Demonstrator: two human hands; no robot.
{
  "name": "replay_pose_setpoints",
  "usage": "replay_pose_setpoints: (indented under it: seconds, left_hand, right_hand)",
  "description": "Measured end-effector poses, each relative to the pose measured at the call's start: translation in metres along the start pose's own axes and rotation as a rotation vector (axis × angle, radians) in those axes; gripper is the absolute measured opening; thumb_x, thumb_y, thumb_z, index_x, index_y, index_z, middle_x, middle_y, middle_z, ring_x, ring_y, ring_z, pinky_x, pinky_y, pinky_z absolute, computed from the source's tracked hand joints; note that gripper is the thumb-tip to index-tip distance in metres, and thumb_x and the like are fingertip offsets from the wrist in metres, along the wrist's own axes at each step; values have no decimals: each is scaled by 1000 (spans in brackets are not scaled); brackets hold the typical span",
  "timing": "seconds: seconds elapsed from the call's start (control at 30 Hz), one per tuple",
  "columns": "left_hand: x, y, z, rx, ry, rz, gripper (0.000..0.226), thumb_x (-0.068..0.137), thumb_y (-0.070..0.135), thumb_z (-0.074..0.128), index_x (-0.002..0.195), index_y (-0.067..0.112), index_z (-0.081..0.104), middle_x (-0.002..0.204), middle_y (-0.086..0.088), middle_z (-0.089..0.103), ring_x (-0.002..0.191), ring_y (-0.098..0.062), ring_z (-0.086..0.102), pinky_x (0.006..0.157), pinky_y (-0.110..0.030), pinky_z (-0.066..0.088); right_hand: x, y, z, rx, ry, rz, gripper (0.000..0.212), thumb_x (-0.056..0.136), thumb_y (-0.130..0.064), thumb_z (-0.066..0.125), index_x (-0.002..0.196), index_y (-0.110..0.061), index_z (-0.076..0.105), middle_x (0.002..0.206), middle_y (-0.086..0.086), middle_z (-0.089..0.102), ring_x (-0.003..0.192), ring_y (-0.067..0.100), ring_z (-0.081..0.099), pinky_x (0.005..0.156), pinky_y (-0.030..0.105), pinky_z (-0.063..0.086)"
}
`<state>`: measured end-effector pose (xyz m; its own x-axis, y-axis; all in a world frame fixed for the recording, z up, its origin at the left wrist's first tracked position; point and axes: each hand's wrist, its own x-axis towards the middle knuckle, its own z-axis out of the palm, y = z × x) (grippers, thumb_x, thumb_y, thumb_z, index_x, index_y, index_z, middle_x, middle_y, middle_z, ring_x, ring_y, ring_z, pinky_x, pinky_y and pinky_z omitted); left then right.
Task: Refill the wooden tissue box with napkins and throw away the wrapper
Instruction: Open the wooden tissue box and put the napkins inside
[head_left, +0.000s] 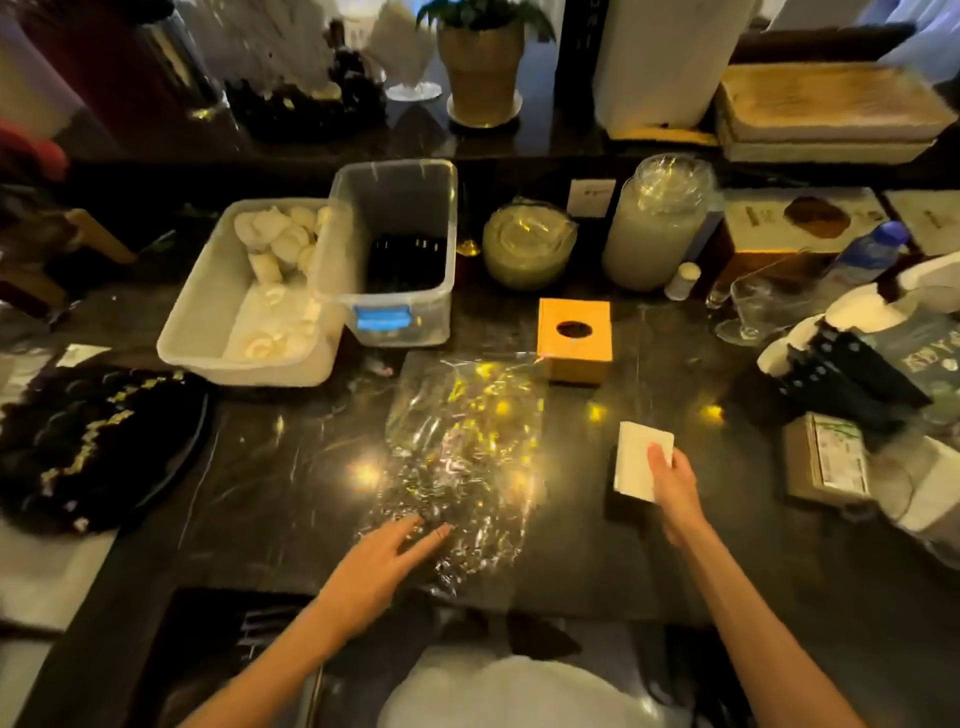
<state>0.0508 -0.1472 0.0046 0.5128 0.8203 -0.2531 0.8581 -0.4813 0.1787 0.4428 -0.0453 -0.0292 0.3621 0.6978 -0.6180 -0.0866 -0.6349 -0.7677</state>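
The wooden tissue box (574, 340), with an oval hole in its top, stands on the dark counter just past the middle. A crinkled clear plastic wrapper (462, 447) lies flat in front of it, reaching toward me. My left hand (387, 564) rests with spread fingers on the wrapper's near end. My right hand (675, 488) holds a white stack of napkins (640, 460) above the counter, right of the wrapper and nearer to me than the box.
A white tub of rolled cloths (208, 332) and a clear bin (395, 249) stand at the back left. Wrapped stacks of lids (657, 223) sit behind the box. A knife block (852, 379), glasses and packages crowd the right. A dark tray (78, 447) lies at left.
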Motion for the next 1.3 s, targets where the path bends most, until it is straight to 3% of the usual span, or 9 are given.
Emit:
replay_pose_setpoints:
  seconds: [0.17,0.33,0.47,0.67,0.83,1.03,1.13,1.23,1.3]
  left_hand:
    - [-5,-11,33,18,-94,-180,96,56,-15,70,143,16,44,127,-24,59,102,-39,66,79,-35,56]
    - [0,-14,46,-56,-279,-403,93,65,20,58,152,20,25,149,-23,32,132,-44,37,102,-48,42]
    - [20,-5,42,-24,-141,-543,73,74,32,48,144,15,38,146,-20,38,129,-41,39,101,-56,40]
    - [61,-22,47,-189,-203,-664,70,95,62,27,147,44,-17,157,4,-29,148,-36,-18,108,-74,-4]
    - [59,-34,57,-306,-205,-746,68,94,64,26,147,48,-14,161,5,-23,147,-33,-23,108,-76,-4]
    - [67,-38,52,-296,-192,-726,77,87,46,54,152,40,12,163,-4,-12,146,-34,-24,105,-79,-3]
    - [89,-27,38,-274,-106,-786,79,80,37,55,150,32,18,163,-9,-7,145,-34,-28,104,-74,-15]
    - [147,-12,4,-338,132,-620,61,85,22,53,142,20,33,158,-13,20,149,-38,-1,113,-66,-12]
    - [211,-3,-31,-593,267,-494,43,88,4,49,131,12,47,139,-15,48,135,-35,39,115,-60,25]
  right_hand:
    - [22,30,4,-274,87,-91,45,101,-37,44,134,-6,40,128,20,57,98,24,56,76,35,46]
    - [22,40,13,-539,217,-229,54,100,-39,42,140,-3,38,134,23,51,116,39,53,93,45,44]
    - [9,45,9,-898,398,-339,70,96,-48,45,151,-10,24,137,26,45,121,44,45,99,53,39]
    - [-2,69,1,-1214,269,-504,64,96,-44,49,152,-22,27,145,21,36,118,40,44,92,52,45]
    - [-2,68,8,-1177,339,-392,62,97,-40,49,152,-21,28,145,23,37,115,42,45,91,52,44]
    - [-3,59,15,-1183,366,-312,64,94,-40,53,151,-22,28,146,22,36,113,44,47,91,54,44]
    - [-3,46,15,-1150,390,-270,67,94,-47,48,152,-20,28,148,21,36,122,45,42,99,55,38]
    - [11,6,19,-1079,275,-389,63,100,-41,39,153,-12,23,158,17,26,145,38,21,115,53,20]
    - [38,-38,32,-839,129,-462,62,102,-38,35,155,-12,16,162,11,18,150,29,9,120,46,12]
